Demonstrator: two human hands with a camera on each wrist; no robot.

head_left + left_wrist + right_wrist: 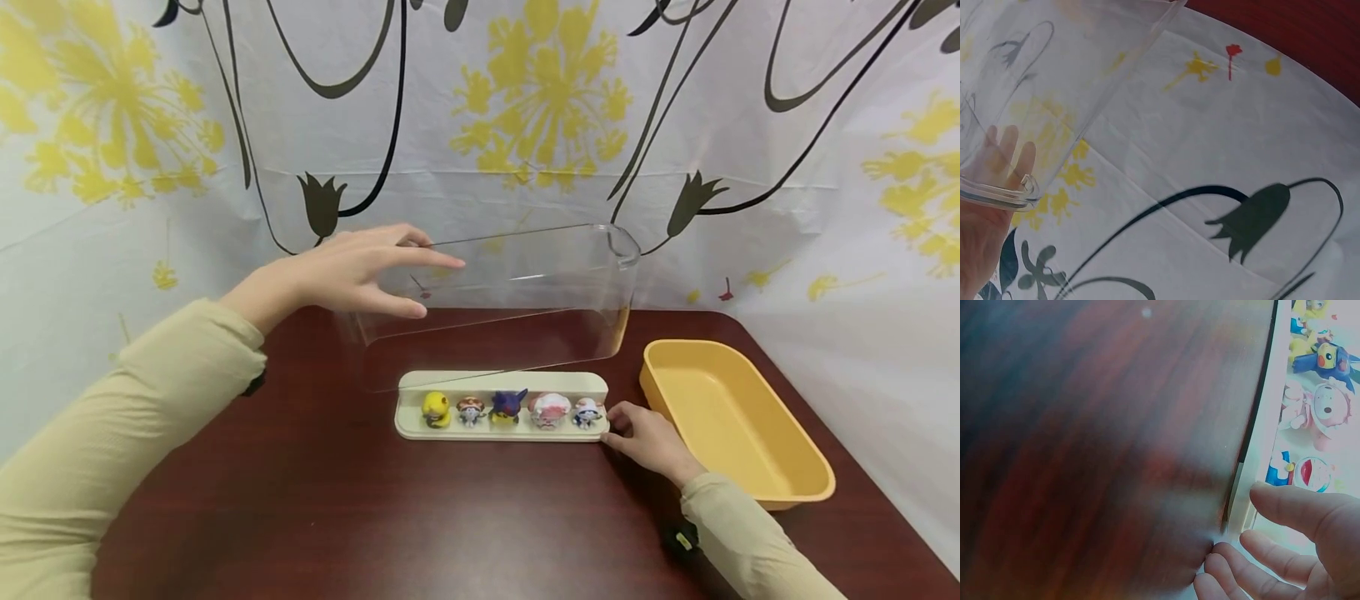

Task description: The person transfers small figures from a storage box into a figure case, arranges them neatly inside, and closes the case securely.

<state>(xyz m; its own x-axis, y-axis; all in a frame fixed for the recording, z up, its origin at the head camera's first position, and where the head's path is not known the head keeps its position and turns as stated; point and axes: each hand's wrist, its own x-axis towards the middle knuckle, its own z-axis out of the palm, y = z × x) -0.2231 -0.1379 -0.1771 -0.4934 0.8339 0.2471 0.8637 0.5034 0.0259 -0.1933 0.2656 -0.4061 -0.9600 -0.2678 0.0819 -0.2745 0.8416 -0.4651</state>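
A cream display base (502, 381) stands on the table with several small figurines (507, 407) in a row along it. My right hand (647, 440) holds the base's right end; in the right wrist view the thumb (1291, 503) lies at its rim and the other fingers are close by its end. Above and behind the base, a clear plastic cover (540, 279) is tilted in the air, its right end higher. My left hand (352, 267) grips the cover's left end, with fingertips (1007, 140) showing through the plastic in the left wrist view.
A yellow plastic tray (720, 400) stands to the right, beside my right forearm. The dark red-brown table (360, 517) ends at a white curtain (420, 108) with flower prints, which hangs behind and at both sides.
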